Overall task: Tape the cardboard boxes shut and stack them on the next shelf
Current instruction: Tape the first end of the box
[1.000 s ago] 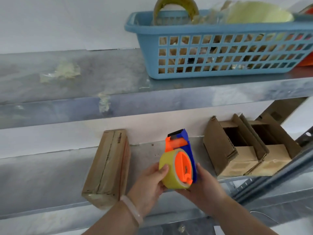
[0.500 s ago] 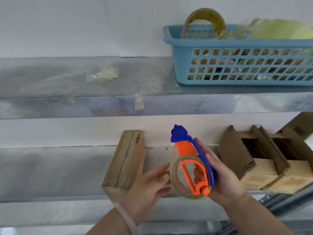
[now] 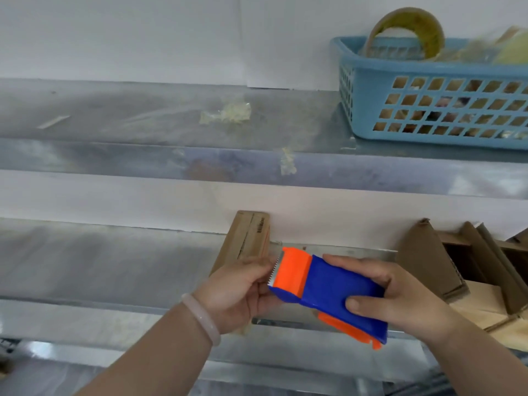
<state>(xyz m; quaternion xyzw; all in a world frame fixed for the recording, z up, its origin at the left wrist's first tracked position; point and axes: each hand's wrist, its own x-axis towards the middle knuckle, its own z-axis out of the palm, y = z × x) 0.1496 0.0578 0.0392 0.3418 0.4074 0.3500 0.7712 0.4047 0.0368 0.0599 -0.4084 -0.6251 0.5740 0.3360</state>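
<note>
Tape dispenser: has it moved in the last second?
Yes. The tape dispenser has tipped from upright to lying flat. Its toothed end now points left and reaches the edge of the closed box, which it stood clear of before.

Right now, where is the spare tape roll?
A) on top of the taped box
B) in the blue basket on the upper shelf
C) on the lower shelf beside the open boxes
B: the spare tape roll stands on edge inside the blue basket, which sits on the upper shelf.
</note>
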